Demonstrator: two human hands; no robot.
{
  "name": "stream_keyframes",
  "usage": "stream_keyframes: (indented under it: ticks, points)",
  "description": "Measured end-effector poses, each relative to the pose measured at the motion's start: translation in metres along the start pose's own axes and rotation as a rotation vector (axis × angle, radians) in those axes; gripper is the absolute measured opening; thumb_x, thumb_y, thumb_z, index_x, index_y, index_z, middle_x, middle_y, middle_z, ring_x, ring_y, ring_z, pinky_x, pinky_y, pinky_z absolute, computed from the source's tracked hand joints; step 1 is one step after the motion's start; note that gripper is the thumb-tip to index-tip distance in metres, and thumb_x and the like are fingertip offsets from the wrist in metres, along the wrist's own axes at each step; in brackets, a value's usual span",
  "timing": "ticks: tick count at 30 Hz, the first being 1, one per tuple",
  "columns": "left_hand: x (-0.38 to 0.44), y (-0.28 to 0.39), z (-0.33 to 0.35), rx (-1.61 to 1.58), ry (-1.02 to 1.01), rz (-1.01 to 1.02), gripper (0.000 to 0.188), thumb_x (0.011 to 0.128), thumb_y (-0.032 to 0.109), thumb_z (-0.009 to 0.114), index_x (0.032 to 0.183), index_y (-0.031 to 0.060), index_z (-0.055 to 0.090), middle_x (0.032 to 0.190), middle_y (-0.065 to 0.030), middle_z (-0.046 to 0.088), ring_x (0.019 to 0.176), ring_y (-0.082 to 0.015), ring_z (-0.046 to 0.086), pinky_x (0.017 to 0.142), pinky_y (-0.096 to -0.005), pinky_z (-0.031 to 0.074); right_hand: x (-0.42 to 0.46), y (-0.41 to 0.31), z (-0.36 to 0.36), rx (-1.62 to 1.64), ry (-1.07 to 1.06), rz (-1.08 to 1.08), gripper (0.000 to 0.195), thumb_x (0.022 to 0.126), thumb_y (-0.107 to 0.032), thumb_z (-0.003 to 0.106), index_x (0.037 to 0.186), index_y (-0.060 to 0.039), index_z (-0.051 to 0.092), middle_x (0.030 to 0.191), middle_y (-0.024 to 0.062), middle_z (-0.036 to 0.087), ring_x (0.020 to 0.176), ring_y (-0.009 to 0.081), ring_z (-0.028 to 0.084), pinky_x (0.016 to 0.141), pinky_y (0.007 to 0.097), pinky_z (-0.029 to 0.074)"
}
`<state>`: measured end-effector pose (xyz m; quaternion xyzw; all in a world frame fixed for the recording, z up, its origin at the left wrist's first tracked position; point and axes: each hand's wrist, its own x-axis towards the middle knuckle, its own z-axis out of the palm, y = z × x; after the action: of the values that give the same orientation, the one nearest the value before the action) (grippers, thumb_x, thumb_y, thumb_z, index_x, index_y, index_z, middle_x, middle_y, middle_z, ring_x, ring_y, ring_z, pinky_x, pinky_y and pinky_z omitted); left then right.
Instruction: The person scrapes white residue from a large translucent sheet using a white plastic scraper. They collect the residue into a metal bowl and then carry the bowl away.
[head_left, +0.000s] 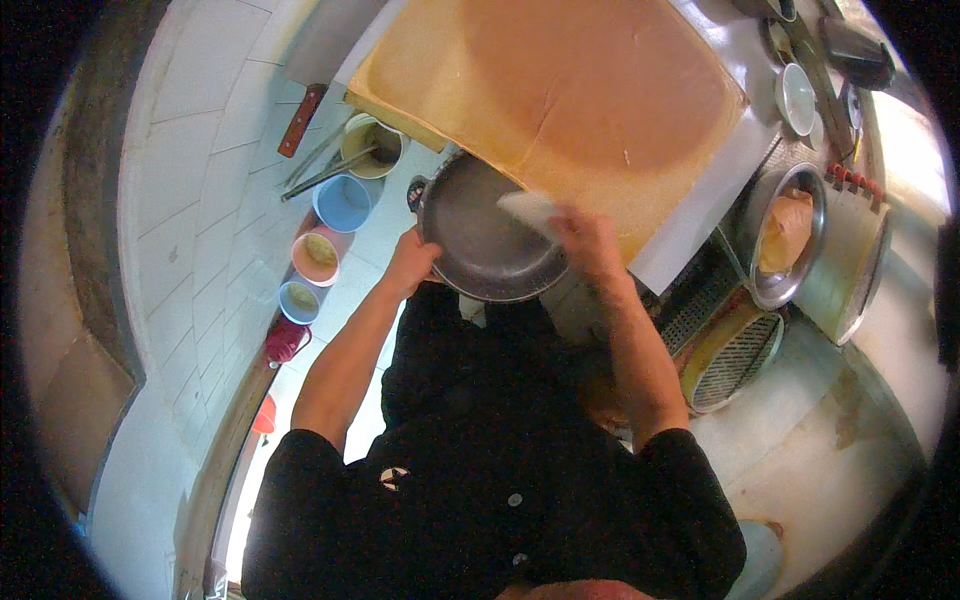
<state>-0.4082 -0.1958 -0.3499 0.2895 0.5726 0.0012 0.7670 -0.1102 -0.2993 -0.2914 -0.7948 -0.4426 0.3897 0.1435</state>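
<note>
My left hand (412, 259) grips the near left rim of a large dark round metal pan (487, 232), thumb on top. The pan is held below the near edge of a wooden board (637, 187), which overlaps its far side. In my right hand (589, 236) is a pale flat scraper or cloth (531, 211), blurred, over the right part of the pan; its exact kind cannot be told. The inside of the pan holds no visible food. Part of its right rim is hidden by my right hand.
On the left stand a white bucket (352, 161) with long tools, a blue bucket (343, 202), tubs with pale contents and a red jug (285, 343). A wooden-handled cleaver (301, 120) hangs there. At right are a metal bowl (816, 180) with a bag and a round strainer (739, 360).
</note>
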Motion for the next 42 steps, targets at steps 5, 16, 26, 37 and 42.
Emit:
stream_keyframes:
  ticks: [5,16,26,37,42]
  points:
    - [-0.001,0.005,-0.001,0.014,-0.014,0.003,0.042,0.085,-0.001,0.056,0.127,-0.0014,0.055,0.106,-0.0161,0.071,0.084,-0.0303,0.074,0.067,-0.0479,0.066,0.023,0.033,-0.023,0.463,0.136,0.131,0.038,0.095,-0.016,0.067,0.131,-0.0045,0.064,0.103,0.0103,0.075,0.093,0.0183,0.069,0.083,0.0352,0.054]
    - [0.006,-0.003,-0.001,0.023,0.015,-0.028,0.039,0.087,-0.001,0.06,0.125,0.0022,0.058,0.107,-0.0139,0.072,0.086,-0.0288,0.074,0.068,-0.0476,0.066,0.069,0.03,-0.047,0.464,0.209,0.126,0.038,0.094,-0.008,0.068,0.13,-0.0012,0.064,0.106,0.0078,0.074,0.095,0.0171,0.068,0.084,0.0308,0.054]
    - [-0.003,0.014,0.011,0.039,0.004,-0.007,0.044,0.083,0.001,0.057,0.128,0.0011,0.058,0.107,-0.013,0.071,0.086,-0.0271,0.074,0.065,-0.0442,0.065,0.033,0.078,-0.106,0.422,0.473,0.19,0.025,0.096,-0.007,0.065,0.121,-0.0027,0.067,0.105,0.0092,0.075,0.089,0.019,0.07,0.078,0.0316,0.055]
    - [0.001,0.018,0.02,0.051,-0.014,-0.034,0.045,0.085,-0.005,0.056,0.129,-0.0028,0.054,0.11,-0.0163,0.07,0.09,-0.0303,0.074,0.069,-0.0456,0.066,0.065,0.075,-0.065,0.478,0.225,0.086,0.038,0.093,-0.015,0.071,0.13,-0.006,0.065,0.102,0.012,0.076,0.093,0.0154,0.07,0.081,0.0328,0.055]
    - [0.004,0.014,0.018,0.077,-0.014,-0.098,0.045,0.085,-0.004,0.055,0.13,-0.0011,0.053,0.111,-0.0162,0.07,0.089,-0.0298,0.074,0.069,-0.046,0.066,-0.004,0.019,0.005,0.249,-0.101,0.013,0.03,0.094,-0.018,0.067,0.123,-0.0098,0.068,0.102,0.0175,0.073,0.096,0.029,0.071,0.086,0.0408,0.055]
